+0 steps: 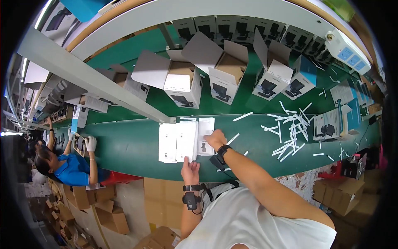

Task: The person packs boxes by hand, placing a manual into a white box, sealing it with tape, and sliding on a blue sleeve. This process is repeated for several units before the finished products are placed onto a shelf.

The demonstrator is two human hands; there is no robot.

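Observation:
Several stacks of white printed leaflets (167, 143) lie side by side on the green bench. My left hand (190, 172) is at the near edge of the middle leaflet stack (186, 139), its thumb on the top sheet and its other fingers curled at the edge. Over the right-hand leaflet stack (205, 148), my right hand (216, 140) has its fingers bent down onto the paper, gripping at its right side. Its fingertips are partly hidden. Both wrists wear black straps with small devices.
Open white cartons (182, 93) line the bench's far side beneath a slanting metal post (103, 74). Loose white paper strips (292, 130) lie heaped on the right, near a printed box (327, 126). At left, a gloved co-worker (76, 166) handles a box.

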